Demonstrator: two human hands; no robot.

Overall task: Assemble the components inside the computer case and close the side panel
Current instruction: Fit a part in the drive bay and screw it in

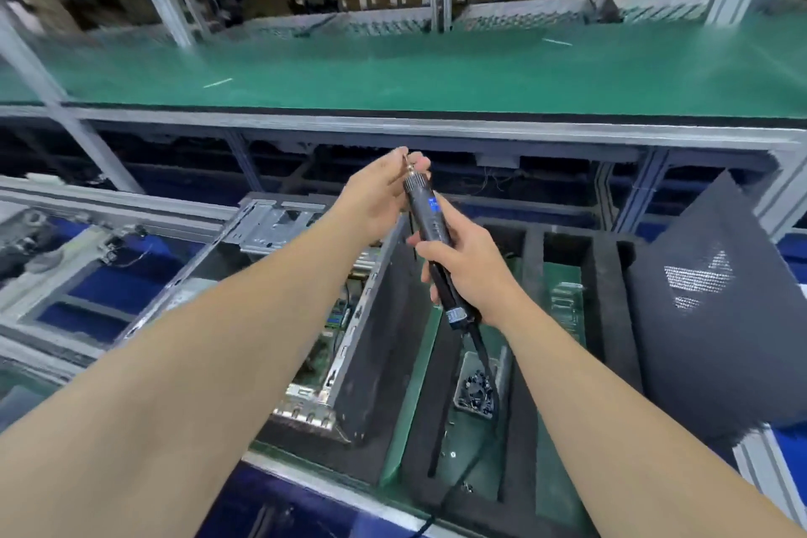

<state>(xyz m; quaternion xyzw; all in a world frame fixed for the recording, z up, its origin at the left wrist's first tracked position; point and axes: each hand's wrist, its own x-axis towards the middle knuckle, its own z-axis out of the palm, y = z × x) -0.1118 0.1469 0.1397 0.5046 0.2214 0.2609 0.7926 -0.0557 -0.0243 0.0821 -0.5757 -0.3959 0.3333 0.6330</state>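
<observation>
Computer case (371, 341) lies open on the worktop (417, 367), near centre, with a board showing inside. Side panel (707, 319) is off, leaning at right. Right hand (467, 271) is clamped round the screwdriver (430, 214) above the case. Left hand (375, 197) pinches its tip, likely seating a screw; too small to tell. Screw tray (474, 393) sits just right of the case. Step: fastening components. Next: bring the bit down square onto a screw hole.

I saw the left forearm (196, 363) bare from seven o'clock, the right forearm (611, 406) from five; left hand (371, 205) and right hand (469, 271) bare too.
</observation>
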